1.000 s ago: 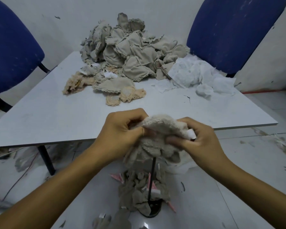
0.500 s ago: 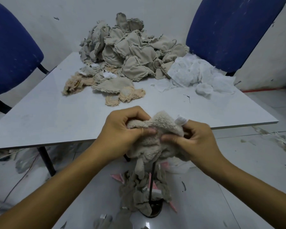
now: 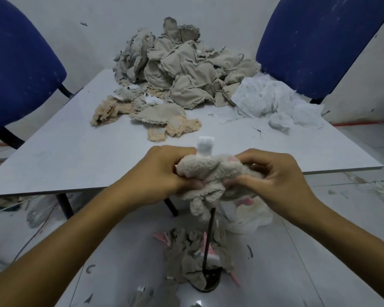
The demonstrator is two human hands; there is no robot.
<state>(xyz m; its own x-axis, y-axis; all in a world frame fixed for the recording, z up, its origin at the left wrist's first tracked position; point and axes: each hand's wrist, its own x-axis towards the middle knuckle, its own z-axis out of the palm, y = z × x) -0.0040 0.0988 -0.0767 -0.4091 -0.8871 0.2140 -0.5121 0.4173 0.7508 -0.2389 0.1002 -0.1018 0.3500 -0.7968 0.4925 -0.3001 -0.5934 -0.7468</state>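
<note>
Both hands hold one fluffy beige plush skin (image 3: 211, 173) in front of the table's near edge. My left hand (image 3: 164, 173) grips its left end with curled fingers. My right hand (image 3: 273, 176) pinches its right side between thumb and fingers. A white tag (image 3: 205, 146) sticks straight up from the top of the fabric. A floppy limb of the skin hangs down below my hands. Under it a thin black rod (image 3: 208, 238) rises from a round black base on the floor.
A white table (image 3: 64, 156) carries a big heap of beige fabric pieces (image 3: 180, 72), peach pieces (image 3: 175, 129) and white stuffing (image 3: 266, 98). Blue chairs stand at the left (image 3: 16, 69) and right (image 3: 315, 41). More fabric skins (image 3: 191, 253) lie around the rod's base.
I have turned the plush skin in my hands, and its white tag has swung from the right side to stand upright on top. My hands sit a little higher and closer together.
</note>
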